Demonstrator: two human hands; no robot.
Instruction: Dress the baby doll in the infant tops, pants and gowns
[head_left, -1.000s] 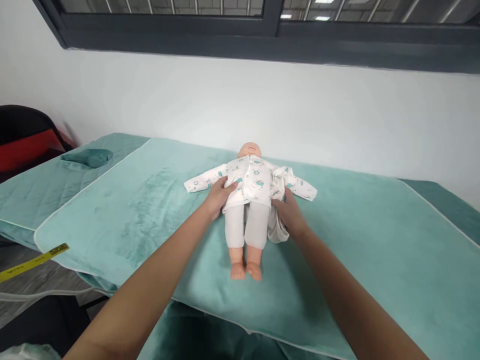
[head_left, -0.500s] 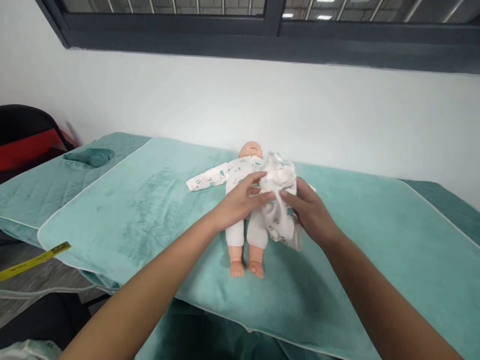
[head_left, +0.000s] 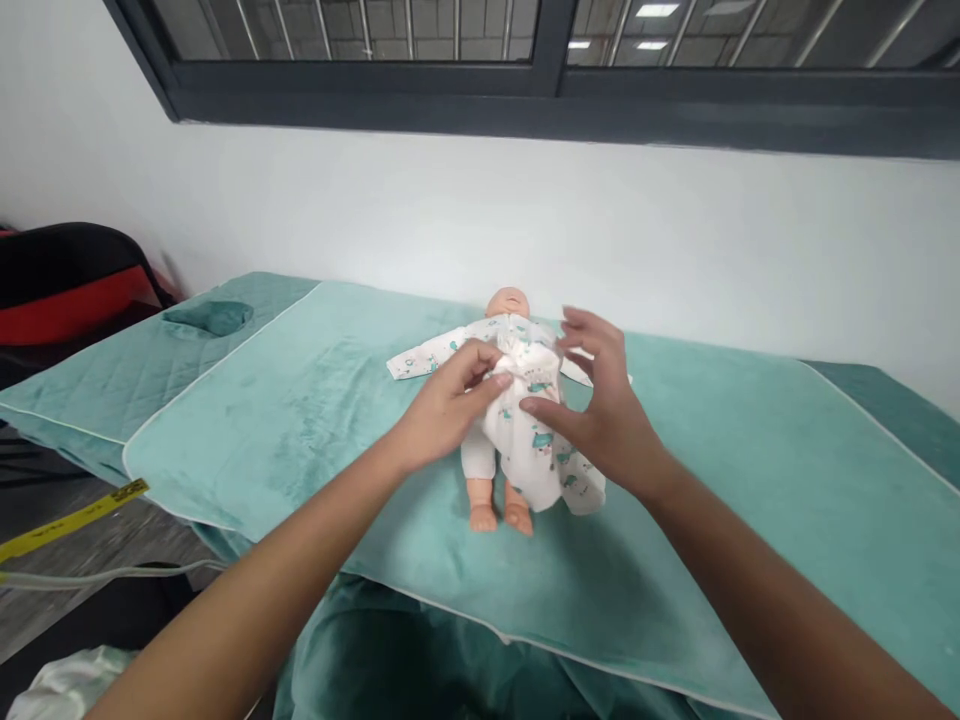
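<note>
A baby doll point(head_left: 482, 492) lies on its back on the green padded bed cover, its head toward the wall and its bare feet toward me. It wears a white printed top with the sleeves stretched out to the sides, and white trousers. Above its body hangs a bunched white baby garment point(head_left: 534, 455) with teal prints, hiding much of the doll's middle and one leg. My left hand point(head_left: 455, 402) pinches the garment's gathered upper edge. Beside it my right hand point(head_left: 596, 400) is open, thumb and fingers spread apart around the garment's right side.
The green cover point(head_left: 300, 400) spreads over a bed against the white wall, with a face hole point(head_left: 217, 318) at the left. A black and red chair point(head_left: 75, 300) stands at the far left. A yellow strip point(head_left: 75, 522) and a pale cable point(head_left: 112, 575) lie lower left.
The garment has moved left over the doll and unfolded downward. My right hand has let go of it and spread its fingers, while my left hand keeps its pinch.
</note>
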